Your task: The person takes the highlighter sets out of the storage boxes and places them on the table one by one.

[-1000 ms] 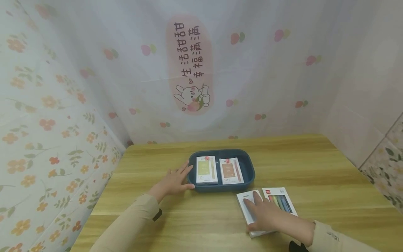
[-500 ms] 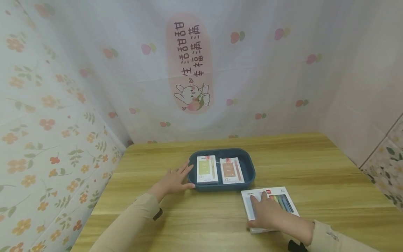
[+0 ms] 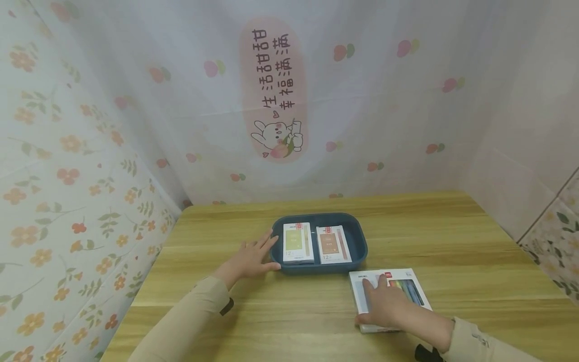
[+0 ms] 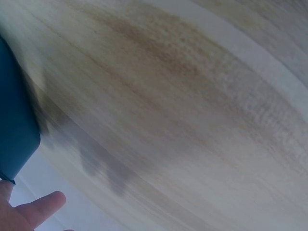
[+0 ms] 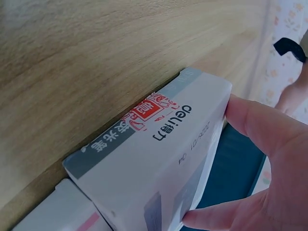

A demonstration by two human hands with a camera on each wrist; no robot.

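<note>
Wooden table (image 3: 271, 311): carries everything. Dark blue tray (image 3: 316, 269) sits near the table's far edge, roughly midway between its far corners. White box (image 5: 154, 139) lies flat outside the tray, near its near right corner, with a windowed box (image 3: 404, 289) of coloured sticks close on its right.

Right hand (image 3: 384, 304): spread wide over the white box, thumb at its left side, fingers on top; no closed grip. Left hand (image 3: 250, 258): fingers spread at the tray's left wall, steadying it, I judge. Inside the tray: green-labelled box (image 3: 294, 242) at left, orange-labelled box (image 3: 332, 245) right of it.

Step in hand, judged: lining up the two outer boxes. Next move appears to call for light sideways pressure, keeping edges flush; any lift needs fingers around the sides.
</note>
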